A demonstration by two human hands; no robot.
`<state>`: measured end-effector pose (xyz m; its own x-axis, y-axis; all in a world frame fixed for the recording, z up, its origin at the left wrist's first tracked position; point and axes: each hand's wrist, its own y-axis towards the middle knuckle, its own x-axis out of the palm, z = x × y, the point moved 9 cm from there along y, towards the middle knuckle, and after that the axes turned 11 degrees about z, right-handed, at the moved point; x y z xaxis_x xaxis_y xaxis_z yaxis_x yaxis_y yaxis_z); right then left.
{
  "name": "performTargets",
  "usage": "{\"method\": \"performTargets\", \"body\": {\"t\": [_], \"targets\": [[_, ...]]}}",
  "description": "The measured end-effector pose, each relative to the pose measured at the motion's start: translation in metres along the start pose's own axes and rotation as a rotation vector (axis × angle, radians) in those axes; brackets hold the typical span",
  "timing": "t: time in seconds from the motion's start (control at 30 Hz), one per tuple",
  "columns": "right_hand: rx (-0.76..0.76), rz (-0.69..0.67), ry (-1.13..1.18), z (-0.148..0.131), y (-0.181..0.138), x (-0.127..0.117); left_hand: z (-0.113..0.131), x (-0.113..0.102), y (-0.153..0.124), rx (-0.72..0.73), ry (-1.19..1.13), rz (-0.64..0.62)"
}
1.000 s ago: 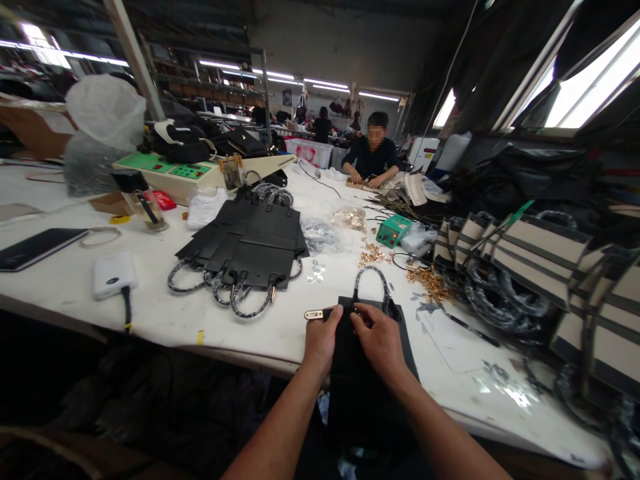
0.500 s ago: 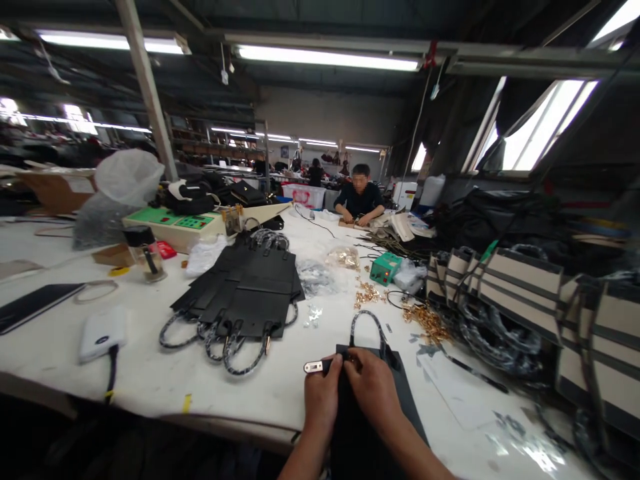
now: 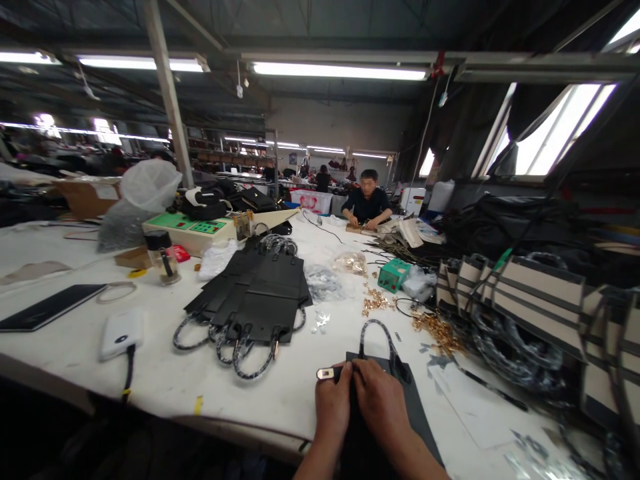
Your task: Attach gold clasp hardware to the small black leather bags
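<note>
A black bag panel (image 3: 419, 408) lies at the table's front edge, its plastic-wrapped loop handle (image 3: 379, 324) pointing away from me. My left hand (image 3: 332, 405) pinches a short black strap whose metal end plate (image 3: 326, 375) sticks out to the left. Beside it, my right hand (image 3: 383, 399) rests on the panel's upper part, fingers bent and pressed together close to the left thumb. What those right fingertips grip is hidden under the hand.
Black bag panels with handles (image 3: 270, 283) are stacked to the left. Gold metal fittings (image 3: 440, 331) and a green box (image 3: 393, 275) lie ahead. Striped bag pieces (image 3: 540, 287) stand at the right. A co-worker (image 3: 367, 200) sits across the table.
The view has shifted, so everything appears further right and slightly lower. My right fingers have closed in over the panel against the left thumb; the left hand keeps its pinch on the strap.
</note>
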<state>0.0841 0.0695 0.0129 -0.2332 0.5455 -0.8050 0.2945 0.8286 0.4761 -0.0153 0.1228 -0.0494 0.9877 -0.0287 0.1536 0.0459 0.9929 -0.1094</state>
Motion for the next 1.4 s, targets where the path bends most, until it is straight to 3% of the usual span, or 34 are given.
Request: {"method": "performTargets", "body": {"t": [0.13,0.3,0.67,0.9,1.13,1.4], "targets": [[0.162,0.028,0.132,0.018,0.001,0.004,0.001,0.001,0.0,0.027,0.034,-0.004],[0.285,-0.049,0.266,0.028,0.0,0.008,-0.002,-0.001,0.001,0.071,0.068,-0.013],[0.226,-0.099,0.267,0.026,0.005,0.018,-0.001,-0.003,0.002,0.133,0.158,0.035],[0.185,-0.109,0.341,0.021,0.005,0.016,0.003,-0.004,-0.005,0.186,0.1,0.019],[0.246,-0.029,0.376,0.019,-0.005,0.003,0.011,-0.002,-0.009,0.057,0.022,0.006],[0.34,0.012,0.42,0.027,-0.012,-0.005,-0.008,-0.001,-0.006,-0.073,0.039,0.05]]}}
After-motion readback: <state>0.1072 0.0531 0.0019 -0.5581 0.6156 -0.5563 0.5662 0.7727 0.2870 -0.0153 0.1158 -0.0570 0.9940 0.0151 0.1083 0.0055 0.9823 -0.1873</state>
